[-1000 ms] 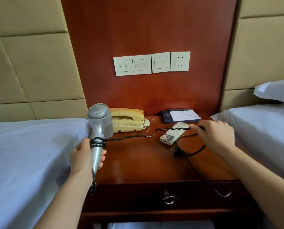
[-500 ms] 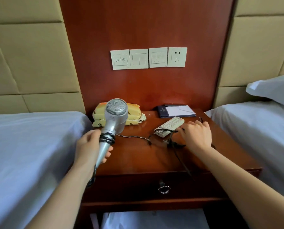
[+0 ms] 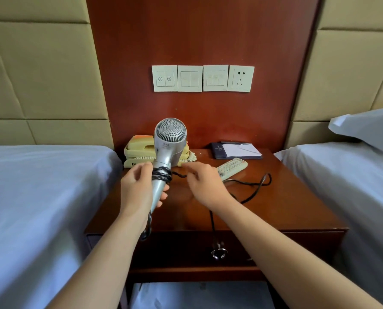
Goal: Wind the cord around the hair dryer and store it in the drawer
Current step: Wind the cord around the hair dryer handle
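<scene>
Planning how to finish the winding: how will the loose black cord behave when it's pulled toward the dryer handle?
The cord looks floppy, lying in slack curves on the nightstand, so it should follow easily. Its loop may snag or drag the remote beside it.

1. A yellow corded telephone (image 3: 139, 152) sits at the back left of the wooden surface (image 3: 286, 210), against the red-brown wall panel (image 3: 208, 36).
2. A white remote control (image 3: 232, 166) lies at an angle near the middle of the surface.
3. A dark folder with a white notepad (image 3: 237, 150) on it lies at the back right, just behind the remote control.
4. On the wall panel, three switch plates (image 3: 190, 78) and a socket (image 3: 241, 78) hang in a row.
5. A white-sheeted bed (image 3: 41, 197) stands on each side; the one on the right carries a pillow (image 3: 368, 128).
6. Padded beige panels (image 3: 41, 70) flank the wall panel.
</scene>
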`<control>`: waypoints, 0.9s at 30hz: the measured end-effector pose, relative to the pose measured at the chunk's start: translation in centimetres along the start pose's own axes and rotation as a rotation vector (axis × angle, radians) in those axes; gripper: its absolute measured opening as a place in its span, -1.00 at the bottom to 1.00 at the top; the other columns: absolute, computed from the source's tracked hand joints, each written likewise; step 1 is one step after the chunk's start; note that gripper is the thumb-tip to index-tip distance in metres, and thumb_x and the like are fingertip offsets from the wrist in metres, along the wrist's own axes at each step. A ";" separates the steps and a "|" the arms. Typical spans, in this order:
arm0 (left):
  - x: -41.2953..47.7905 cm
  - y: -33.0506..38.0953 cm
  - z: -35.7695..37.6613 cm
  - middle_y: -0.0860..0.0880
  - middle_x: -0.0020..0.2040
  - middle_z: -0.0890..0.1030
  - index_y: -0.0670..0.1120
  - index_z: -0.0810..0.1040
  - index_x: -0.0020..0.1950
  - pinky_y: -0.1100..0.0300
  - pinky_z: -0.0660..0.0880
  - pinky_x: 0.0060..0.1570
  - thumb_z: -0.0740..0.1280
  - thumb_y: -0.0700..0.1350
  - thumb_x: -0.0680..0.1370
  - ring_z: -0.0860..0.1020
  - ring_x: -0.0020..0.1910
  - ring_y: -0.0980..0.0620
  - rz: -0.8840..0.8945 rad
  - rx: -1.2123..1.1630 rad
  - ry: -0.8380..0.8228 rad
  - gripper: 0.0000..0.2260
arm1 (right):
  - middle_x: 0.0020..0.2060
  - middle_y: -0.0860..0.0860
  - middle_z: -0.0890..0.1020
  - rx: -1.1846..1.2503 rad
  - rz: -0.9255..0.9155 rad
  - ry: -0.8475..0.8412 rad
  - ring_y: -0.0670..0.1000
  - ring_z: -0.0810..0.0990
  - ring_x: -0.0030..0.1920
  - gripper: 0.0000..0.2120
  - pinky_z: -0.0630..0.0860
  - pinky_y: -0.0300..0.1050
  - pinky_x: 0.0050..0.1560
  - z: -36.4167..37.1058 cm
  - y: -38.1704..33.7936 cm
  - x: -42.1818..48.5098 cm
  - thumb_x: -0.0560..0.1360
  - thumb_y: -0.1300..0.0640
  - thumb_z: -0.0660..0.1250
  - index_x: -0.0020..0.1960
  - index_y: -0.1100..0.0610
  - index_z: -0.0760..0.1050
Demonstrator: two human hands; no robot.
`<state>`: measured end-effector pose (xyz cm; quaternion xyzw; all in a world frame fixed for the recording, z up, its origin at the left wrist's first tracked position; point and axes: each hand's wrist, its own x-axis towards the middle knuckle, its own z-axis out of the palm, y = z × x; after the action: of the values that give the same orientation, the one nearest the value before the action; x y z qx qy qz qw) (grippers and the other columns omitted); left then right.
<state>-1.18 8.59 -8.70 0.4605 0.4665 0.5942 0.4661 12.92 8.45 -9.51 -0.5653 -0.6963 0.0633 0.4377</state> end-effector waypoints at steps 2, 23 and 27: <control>-0.1 0.1 0.1 -0.12 -0.53 0.57 -0.11 0.54 -0.10 0.28 0.35 -0.64 0.17 -0.06 0.61 0.45 -0.65 0.02 0.000 -0.016 -0.003 -0.78 | 0.03 0.09 0.68 0.098 0.041 -0.046 0.07 0.61 0.07 -0.66 0.49 -0.10 0.07 1.1 -0.5 -0.2 0.47 0.31 0.19 0.18 0.11 0.56; 2.6 1.7 -4.3 -0.20 -0.44 0.54 -0.18 0.51 -0.27 0.30 0.33 -0.62 0.15 0.02 0.59 0.40 -0.69 0.02 -0.083 -0.098 0.252 -0.63 | -0.54 -0.07 0.41 0.178 -0.056 -0.404 -0.16 0.31 -0.54 -0.75 0.25 -0.34 -0.46 -0.3 -4.1 -0.9 0.51 0.18 0.31 -0.35 0.15 0.44; 2.7 1.0 -3.6 -0.16 -0.44 0.58 -0.19 0.57 -0.19 0.29 0.33 -0.62 0.16 0.11 0.58 0.45 -0.67 0.02 -0.009 0.121 0.229 -0.59 | -0.56 -0.08 0.41 0.612 0.186 -0.145 -0.13 0.38 -0.49 -0.64 0.37 -0.27 -0.35 -1.9 -4.6 -0.8 0.49 0.25 0.33 -0.45 0.17 0.35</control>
<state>-5.24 10.63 -7.97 0.4151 0.5537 0.6115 0.3838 10.83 5.38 -6.15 -0.4627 -0.6195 0.3495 0.5291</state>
